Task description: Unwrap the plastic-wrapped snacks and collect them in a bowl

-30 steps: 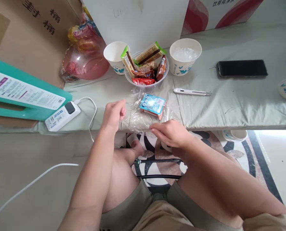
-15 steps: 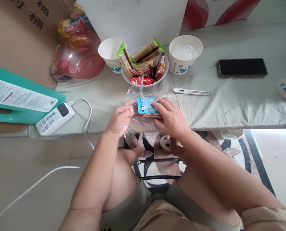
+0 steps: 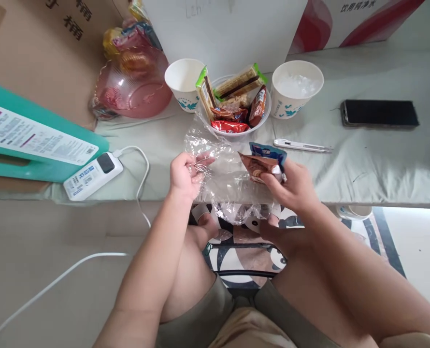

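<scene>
My left hand [image 3: 185, 178] grips one side of a crinkled clear plastic bag [image 3: 226, 181], its thumb and fingers closed on the film. The bag spreads across the table edge, with its lower part hanging over. To the right, my right hand [image 3: 295, 187] is wrapped around a brown snack packet [image 3: 259, 166] and a blue snack packet [image 3: 273, 152], one behind the other. Both packets stand clear of the bag's middle. Beyond the hands sits a clear plastic bowl [image 3: 251, 129] of wrapped snacks, including wafer bars with green ends and red and brown packets.
Paper cups [image 3: 184, 79] [image 3: 297, 89] flank the bowl; the right cup [image 3: 285, 104] holds clear plastic. A utility knife [image 3: 302, 145] and phone [image 3: 379, 113] lie right. Left are a power bank [image 3: 92, 176] with cable, a green jug [image 3: 44, 162] and a pink bowl [image 3: 148, 99].
My right hand has moved right, carrying the packets away from the plastic bag. My left hand keeps hold of the bag, which is now spread wider. The view has shifted slightly left.
</scene>
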A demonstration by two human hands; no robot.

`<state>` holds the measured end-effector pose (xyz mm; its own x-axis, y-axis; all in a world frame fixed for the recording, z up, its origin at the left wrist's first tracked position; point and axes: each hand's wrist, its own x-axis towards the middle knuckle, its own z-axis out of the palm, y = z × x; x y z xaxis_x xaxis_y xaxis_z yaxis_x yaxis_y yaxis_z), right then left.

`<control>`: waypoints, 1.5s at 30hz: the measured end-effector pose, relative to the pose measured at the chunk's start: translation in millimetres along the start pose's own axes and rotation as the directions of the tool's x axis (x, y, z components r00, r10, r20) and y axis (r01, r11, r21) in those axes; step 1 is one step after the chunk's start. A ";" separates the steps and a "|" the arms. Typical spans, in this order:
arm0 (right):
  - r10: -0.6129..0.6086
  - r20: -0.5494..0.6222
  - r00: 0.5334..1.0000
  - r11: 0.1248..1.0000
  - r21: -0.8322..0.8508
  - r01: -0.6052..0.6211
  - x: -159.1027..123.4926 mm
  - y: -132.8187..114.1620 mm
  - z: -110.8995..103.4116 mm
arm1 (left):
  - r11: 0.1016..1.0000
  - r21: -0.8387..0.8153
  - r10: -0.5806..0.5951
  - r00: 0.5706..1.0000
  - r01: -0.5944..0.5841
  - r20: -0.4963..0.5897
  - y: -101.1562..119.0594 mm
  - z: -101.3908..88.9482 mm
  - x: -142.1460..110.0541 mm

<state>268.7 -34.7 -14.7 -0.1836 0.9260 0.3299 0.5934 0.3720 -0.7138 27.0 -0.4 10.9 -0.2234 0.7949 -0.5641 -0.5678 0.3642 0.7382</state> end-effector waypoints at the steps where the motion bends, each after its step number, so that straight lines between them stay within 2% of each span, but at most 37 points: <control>1: -0.001 -0.006 1.000 1.000 -0.016 0.001 -2.5 2.3 -3.6 | 1.000 0.004 -0.004 1.000 0.004 -0.004 0.4 0.3 -0.3; 3: -0.002 -0.040 0.999 0.999 -0.036 0.000 -6.7 7.1 -10.2 | 1.000 0.017 -0.011 1.000 0.011 -0.001 0.8 1.8 -2.1; 6: 0.042 -0.168 0.985 0.997 -0.056 -0.052 -4.5 8.3 -21.0 | 0.999 0.040 -0.015 1.000 0.015 0.008 0.2 5.1 -5.7; 9: 0.037 -0.329 0.944 0.986 -0.140 -0.088 17.3 -5.7 -35.6 | 0.998 0.065 -0.024 0.999 0.021 0.041 -1.3 7.5 -7.4; 11: 0.006 -0.368 0.930 0.968 -0.232 -0.098 44.2 -21.7 -45.0 | 0.997 0.078 -0.023 0.998 0.018 0.065 -2.3 7.9 -7.2; 14: 0.029 -0.279 0.960 0.891 -0.428 -0.151 96.4 -44.5 -51.6 | 0.997 0.080 -0.009 0.997 0.003 0.080 -2.5 7.9 -5.9; 17: 0.026 -0.074 0.997 0.805 -0.590 -0.065 145.2 -56.4 -46.8 | 0.997 0.078 -0.010 0.997 0.003 0.081 -0.6 8.0 -5.1; 18: 0.058 0.018 0.998 0.776 -0.629 -0.034 157.4 -57.9 -43.5 | 0.997 0.079 -0.011 0.996 0.004 0.085 0.4 8.0 -5.1; 20: 0.115 0.204 0.972 0.733 -0.678 0.056 173.9 -58.5 -36.4 | 0.997 0.083 -0.012 0.995 0.004 0.097 2.3 7.6 -5.5; 22: 0.106 0.307 0.946 0.721 -0.678 0.139 181.0 -56.2 -30.1 | 0.996 0.088 -0.012 0.994 0.002 0.110 3.8 6.6 -5.6; 26: -0.046 0.276 0.960 0.786 -0.583 0.205 183.0 -39.2 -17.9 | 0.996 0.088 -0.014 0.991 0.002 0.133 4.8 4.2 -3.8; 29: -0.184 0.251 0.950 0.824 -0.488 0.289 185.4 -19.9 -6.5 | 0.997 0.082 -0.024 0.990 0.013 0.141 3.8 3.0 -1.2; 31: -0.231 0.198 0.952 0.847 -0.440 0.297 183.7 -14.0 -3.2 | 0.996 0.084 -0.033 0.988 0.020 0.148 2.8 2.5 0.1; 33: -0.211 0.117 0.970 0.875 -0.421 0.241 171.9 -18.7 -7.2 | 0.996 0.090 -0.039 0.985 0.024 0.168 2.3 1.7 0.4; 36: -0.143 -0.019 0.990 0.916 -0.382 0.125 126.6 -36.0 -21.0 | 0.994 0.105 -0.046 0.973 0.023 0.226 3.4 0.1 -1.0; 38: -0.121 -0.046 0.992 0.946 -0.306 0.102 83.9 -40.6 -24.8 | 0.992 0.125 -0.056 0.960 0.022 0.273 5.3 -1.2 -2.5; 40: -0.103 0.020 0.994 0.961 -0.254 0.105 43.9 -33.6 -18.2 | 0.988 0.153 -0.076 0.944 0.028 0.320 6.9 -2.9 -3.6; 42: -0.072 0.062 0.995 0.964 -0.250 0.085 16.8 -19.3 -3.3 | 0.984 0.178 -0.090 0.931 0.027 0.354 7.0 -5.6 -3.8; 45: -0.013 -0.026 1.000 0.972 -0.236 0.006 4.4 -0.3 15.0 | 0.975 0.210 -0.008 0.939 -0.069 0.345 3.9 -11.9 -2.3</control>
<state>256.0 -29.8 -22.2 -0.1705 0.9191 0.3553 0.7601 0.3521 -0.5461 15.8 -6.6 10.7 0.0681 0.9106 -0.4076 -0.3724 0.4022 0.8364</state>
